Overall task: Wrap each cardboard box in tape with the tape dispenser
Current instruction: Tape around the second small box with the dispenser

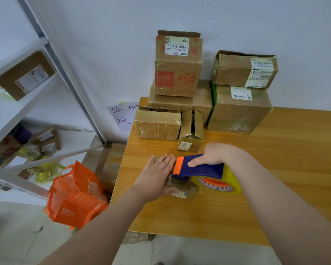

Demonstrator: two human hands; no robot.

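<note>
Across the middle of the view lies the wooden worktop (275, 169), with a white shelving rack (17, 115) at 9 o'clock holding parcels. Taped cardboard boxes (239, 109) are stacked at 12 o'clock against the wall, and an orange bag (76, 197) sits at 8 o'clock beside the worktop. Near the centre a small cardboard box (182, 188) lies on the worktop. The left hand (157, 175) presses on it, fingers (165, 161) straight and together. At its 3 o'clock the right hand (212, 153) has its fingers clamped round the tape dispenser (204, 169), whose front end rests on the box.
</note>
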